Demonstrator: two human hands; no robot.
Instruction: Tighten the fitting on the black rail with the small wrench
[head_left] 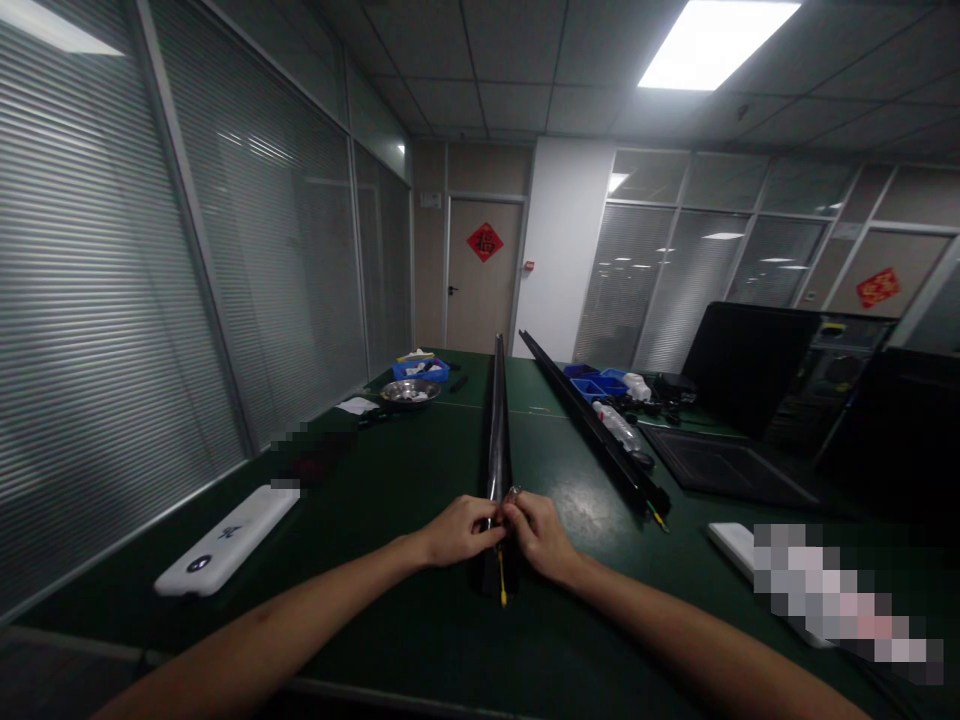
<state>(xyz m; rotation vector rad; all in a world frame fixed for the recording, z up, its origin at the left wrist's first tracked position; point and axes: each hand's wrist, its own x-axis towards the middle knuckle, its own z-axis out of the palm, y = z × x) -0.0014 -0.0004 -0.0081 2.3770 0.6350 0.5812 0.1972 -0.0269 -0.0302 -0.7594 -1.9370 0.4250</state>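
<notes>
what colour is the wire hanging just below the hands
Yellow; the wire shows best in the head view.

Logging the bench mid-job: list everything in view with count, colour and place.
Table: 1, green, foreground
Long bars: 2, black, centre and right of centre
Wires: 2, yellow and yellow-green, bars' near ends
Slabs: 2, white, near left and right
Metal bowl: 1, silver, far left
Containers: several, blue, far left and right
Panels: at least 2, black, right, flat and upright
Doors: 2, tan, back wall
Signs: 2, red, on doors
Blinds: several, pale, left and back
Ceiling light: at least 1, white, upper right
Small clutter: count unclear, mixed, far table
Left hand: 1, bare, at centre bar's near end
Right hand: 1, bare, beside left hand
</notes>
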